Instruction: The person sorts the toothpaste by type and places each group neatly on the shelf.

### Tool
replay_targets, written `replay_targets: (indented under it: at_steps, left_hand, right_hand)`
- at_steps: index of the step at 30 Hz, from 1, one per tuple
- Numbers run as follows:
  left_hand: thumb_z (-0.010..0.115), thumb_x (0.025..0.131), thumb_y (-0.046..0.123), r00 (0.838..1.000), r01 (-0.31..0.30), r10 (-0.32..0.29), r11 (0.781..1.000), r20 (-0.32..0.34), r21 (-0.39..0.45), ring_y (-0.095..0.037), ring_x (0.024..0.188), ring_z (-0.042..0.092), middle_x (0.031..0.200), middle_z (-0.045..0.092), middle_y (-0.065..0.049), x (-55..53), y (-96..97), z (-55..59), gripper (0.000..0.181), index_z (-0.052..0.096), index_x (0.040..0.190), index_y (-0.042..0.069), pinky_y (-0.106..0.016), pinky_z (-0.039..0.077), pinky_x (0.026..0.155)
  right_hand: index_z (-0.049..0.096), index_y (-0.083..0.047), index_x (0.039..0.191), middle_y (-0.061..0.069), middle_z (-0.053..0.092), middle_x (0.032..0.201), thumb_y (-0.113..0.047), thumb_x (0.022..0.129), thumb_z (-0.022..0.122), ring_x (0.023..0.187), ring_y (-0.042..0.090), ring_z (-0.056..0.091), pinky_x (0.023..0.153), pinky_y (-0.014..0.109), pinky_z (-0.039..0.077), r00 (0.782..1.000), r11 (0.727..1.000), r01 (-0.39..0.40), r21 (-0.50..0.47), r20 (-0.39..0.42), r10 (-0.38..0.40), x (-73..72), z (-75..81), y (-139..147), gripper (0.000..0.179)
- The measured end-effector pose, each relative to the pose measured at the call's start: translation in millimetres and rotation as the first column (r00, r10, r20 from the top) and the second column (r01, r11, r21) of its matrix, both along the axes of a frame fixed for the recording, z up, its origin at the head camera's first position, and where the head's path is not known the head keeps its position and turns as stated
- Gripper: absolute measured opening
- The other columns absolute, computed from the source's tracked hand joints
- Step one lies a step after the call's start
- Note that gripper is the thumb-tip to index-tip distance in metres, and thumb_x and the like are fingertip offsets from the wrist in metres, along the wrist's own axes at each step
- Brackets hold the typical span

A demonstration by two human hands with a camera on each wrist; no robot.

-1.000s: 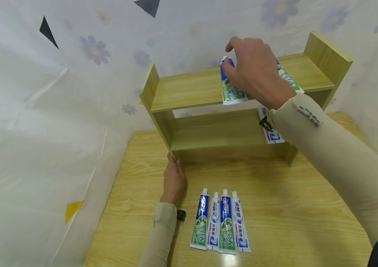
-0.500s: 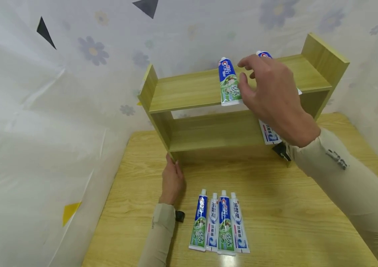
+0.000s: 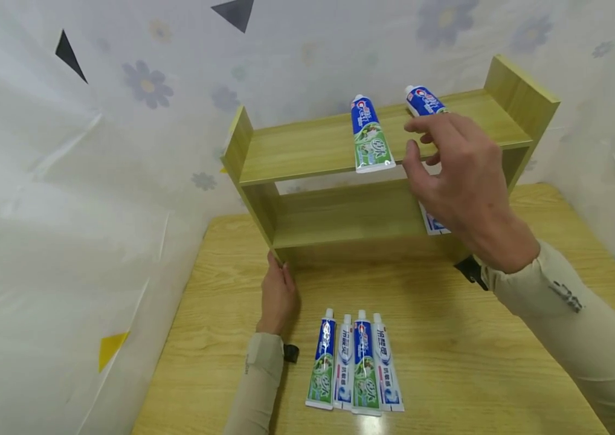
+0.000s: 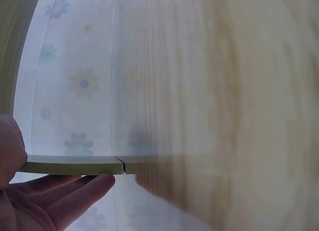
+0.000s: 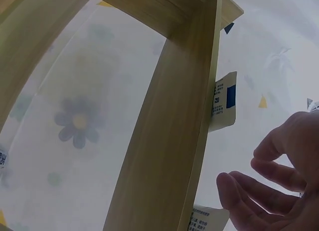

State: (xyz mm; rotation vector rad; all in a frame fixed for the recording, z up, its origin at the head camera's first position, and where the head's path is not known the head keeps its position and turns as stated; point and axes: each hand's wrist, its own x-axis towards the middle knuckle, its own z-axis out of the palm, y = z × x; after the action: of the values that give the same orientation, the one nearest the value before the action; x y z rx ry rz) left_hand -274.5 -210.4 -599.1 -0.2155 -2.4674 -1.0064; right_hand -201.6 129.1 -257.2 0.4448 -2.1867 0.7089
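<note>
Right hand (image 3: 462,175) has moved off leftmost of two upper toothpaste tubes (image 3: 370,136), fingers relaxed, empty; left hand (image 3: 278,299) pinches rack (image 3: 260,211). Lower shelf (image 3: 340,214): one tube (image 3: 434,226), partly hidden. Table (image 3: 204,338): four tubes (image 3: 364,362).

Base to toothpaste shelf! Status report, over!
Left hand grips wooden shelf. Right hand empty. Two Crest tubes up top, four toothpaste tubes on table. Right hand partly hides one top tube.

Head view's pointed forward and down over the desk (image 3: 215,290), left hand (image 3: 277,299) and right hand (image 3: 462,175); the shelf (image 3: 296,148) is shared with both wrist cams, each aimed past its hand from way closer.
</note>
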Motion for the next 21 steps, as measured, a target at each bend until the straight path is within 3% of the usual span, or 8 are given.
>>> replay_targets:
  at_steps: [3, 6, 9, 10, 12, 18, 20, 21]
  left_hand:
    - [0.038, 0.120, 0.027, 1.000, -0.013, 0.012, 1.000, -0.014, -0.016, -0.033, 0.073, 0.072, 0.096, 0.071, -0.023, -0.8, 0.1, -1.5, 0.047, 0.038, 0.160, 0.002, -0.049, 0.062, 0.066]
    - [0.036, 0.120, 0.025, 1.000, 0.021, -0.021, 1.000, -0.013, 0.013, -0.042, 0.080, 0.074, 0.101, 0.071, -0.030, 12.7, 7.5, 21.1, 0.046, 0.037, 0.159, -0.001, -0.056, 0.063, 0.069]
    - [0.037, 0.120, 0.021, 0.998, 0.042, -0.041, 0.999, -0.036, 0.015, -0.047, 0.085, 0.075, 0.104, 0.071, -0.035, 24.1, 14.7, 38.9, 0.044, 0.038, 0.156, -0.004, -0.058, 0.064, 0.073]
    - [0.036, 0.120, 0.020, 0.999, 0.050, -0.049, 0.998, -0.024, 0.027, -0.049, 0.087, 0.075, 0.106, 0.071, -0.036, 29.2, 17.8, 48.4, 0.044, 0.037, 0.156, -0.005, -0.059, 0.065, 0.075]
    - [0.038, 0.119, 0.015, 0.999, 0.041, -0.041, 0.999, -0.007, 0.017, -0.049, 0.091, 0.076, 0.111, 0.071, -0.037, 31.9, 20.3, 54.2, 0.042, 0.037, 0.156, -0.005, -0.058, 0.066, 0.078]
    - [0.038, 0.119, 0.017, 0.999, 0.025, -0.026, 0.999, 0.041, 0.031, -0.047, 0.094, 0.076, 0.116, 0.071, -0.035, 24.7, 14.3, 44.3, 0.044, 0.036, 0.160, 0.000, -0.057, 0.066, 0.080]
    - [0.033, 0.121, 0.029, 0.999, 0.022, -0.022, 1.000, 0.036, 0.015, -0.043, 0.098, 0.077, 0.118, 0.072, -0.032, 14.5, 7.1, 25.5, 0.049, 0.034, 0.163, 0.004, -0.054, 0.066, 0.082]
    - [0.033, 0.121, 0.029, 1.000, 0.023, -0.024, 1.000, 0.018, 0.005, -0.041, 0.098, 0.078, 0.117, 0.072, -0.031, 15.4, 5.7, 25.2, 0.049, 0.035, 0.162, 0.003, -0.051, 0.067, 0.083]
  right_hand:
    - [0.071, 0.006, 0.131, 0.026, 0.075, 0.122, -0.009, 0.108, 0.062, 0.107, 0.039, 0.073, 0.079, 0.053, 0.065, 1.000, 1.000, -0.004, 0.012, -0.018, 0.004, 1.5, -3.8, 1.0, 0.029]
    - [0.072, 0.006, 0.127, 0.027, 0.074, 0.119, -0.009, 0.107, 0.063, 0.106, 0.041, 0.071, 0.082, 0.048, 0.061, 0.997, 1.000, 0.016, -0.001, -0.075, -0.016, 4.4, -8.6, 5.4, 0.027]
    - [0.073, 0.006, 0.127, 0.029, 0.072, 0.124, -0.012, 0.105, 0.063, 0.112, 0.048, 0.062, 0.089, 0.050, 0.049, 0.990, 0.998, 0.057, -0.032, -0.131, -0.060, 7.2, -12.2, 15.6, 0.030]
    - [0.073, 0.005, 0.128, 0.030, 0.070, 0.128, -0.013, 0.104, 0.064, 0.115, 0.050, 0.058, 0.092, 0.053, 0.044, 0.989, 0.997, 0.071, -0.042, -0.129, -0.076, 7.8, -12.7, 19.4, 0.031]
    - [0.073, 0.005, 0.131, 0.031, 0.066, 0.137, -0.015, 0.104, 0.064, 0.123, 0.054, 0.051, 0.098, 0.060, 0.038, 0.991, 0.996, 0.088, -0.029, -0.094, -0.091, 8.6, -13.1, 27.2, 0.035]
    - [0.072, 0.005, 0.137, 0.032, 0.062, 0.145, -0.013, 0.104, 0.065, 0.129, 0.051, 0.047, 0.102, 0.062, 0.036, 0.990, 0.993, 0.115, 0.039, 0.083, -0.117, 9.8, -15.8, 36.5, 0.038]
    - [0.071, 0.005, 0.139, 0.032, 0.062, 0.143, -0.011, 0.105, 0.065, 0.129, 0.050, 0.047, 0.103, 0.062, 0.037, 0.987, 0.991, 0.122, 0.047, 0.100, -0.126, 10.0, -16.7, 35.5, 0.038]
    - [0.070, 0.005, 0.139, 0.032, 0.063, 0.143, -0.010, 0.105, 0.065, 0.129, 0.050, 0.047, 0.103, 0.062, 0.037, 0.987, 0.991, 0.121, 0.051, 0.101, -0.125, 9.9, -16.8, 34.7, 0.038]
